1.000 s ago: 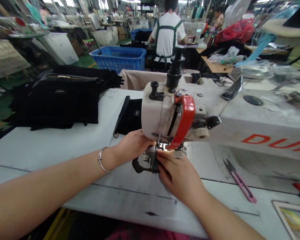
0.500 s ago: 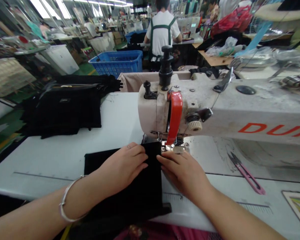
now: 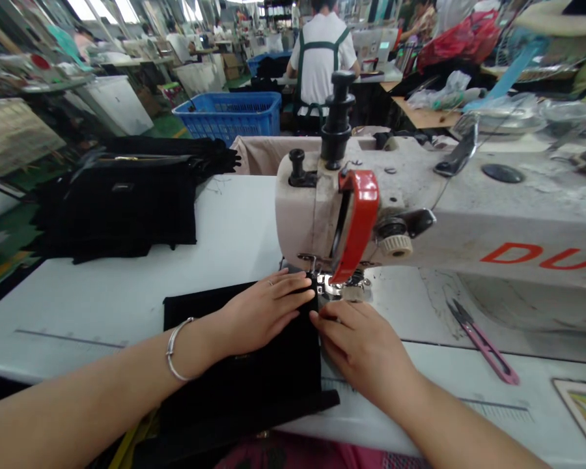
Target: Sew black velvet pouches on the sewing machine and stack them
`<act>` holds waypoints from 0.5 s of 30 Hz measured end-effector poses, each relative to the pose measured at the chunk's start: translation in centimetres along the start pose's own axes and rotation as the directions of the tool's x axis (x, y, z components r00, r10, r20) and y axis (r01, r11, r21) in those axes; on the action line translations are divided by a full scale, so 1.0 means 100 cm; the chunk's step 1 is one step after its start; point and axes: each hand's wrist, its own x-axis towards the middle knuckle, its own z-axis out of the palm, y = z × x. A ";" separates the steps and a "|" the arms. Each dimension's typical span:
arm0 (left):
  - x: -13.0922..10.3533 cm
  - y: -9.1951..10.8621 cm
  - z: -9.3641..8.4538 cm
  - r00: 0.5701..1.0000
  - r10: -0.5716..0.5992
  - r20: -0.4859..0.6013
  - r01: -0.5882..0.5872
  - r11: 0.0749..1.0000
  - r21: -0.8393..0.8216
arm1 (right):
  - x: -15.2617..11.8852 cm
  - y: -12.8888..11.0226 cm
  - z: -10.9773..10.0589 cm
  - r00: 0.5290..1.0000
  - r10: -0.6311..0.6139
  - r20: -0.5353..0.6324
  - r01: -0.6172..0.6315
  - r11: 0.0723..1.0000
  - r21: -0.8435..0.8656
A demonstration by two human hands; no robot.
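A black fabric piece lies on the white sewing table, its far right corner by the presser foot of the sewing machine. My left hand rests flat on the fabric with fingers stretched toward the needle area. A bangle circles that wrist, and a ring is on one finger. On the fabric's right edge, just in front of the foot, my right hand has its fingers curled and thumb and fingertips closed on the edge. The exact grip is partly hidden. The fabric's near part hangs toward my lap.
Pink-handled thread snips lie right of the machine bed. A stack of black fabric pieces sits at the table's far left. Beyond stand a blue plastic basket and a person in a white shirt, seen from behind.
My left hand has slid forward and right over the fabric, its fingers now flatter and closer to the presser foot. My right hand stays at the edge, its fingers slightly more curled.
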 end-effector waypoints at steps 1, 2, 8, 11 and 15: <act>0.004 -0.005 -0.001 1.000 0.002 -0.001 -0.002 1.000 0.000 | 0.001 0.001 0.001 1.000 0.004 -0.001 -0.004 1.000 -0.006; 0.007 -0.009 -0.002 1.000 0.006 0.004 -0.006 1.000 -0.002 | 0.001 0.001 0.000 1.000 0.009 -0.001 -0.009 1.000 -0.004; -0.008 0.027 -0.030 0.983 -0.049 0.177 0.054 0.998 -0.026 | -0.021 -0.015 -0.017 0.989 0.136 0.065 -0.148 0.960 0.239; -0.033 0.071 -0.036 0.981 -0.062 0.185 0.075 0.995 -0.064 | -0.040 -0.027 -0.022 0.988 0.137 0.067 -0.152 0.938 0.312; -0.051 0.101 -0.022 0.982 -0.157 0.107 0.163 0.985 -0.048 | -0.050 -0.035 -0.020 0.993 0.115 0.040 -0.122 0.941 0.314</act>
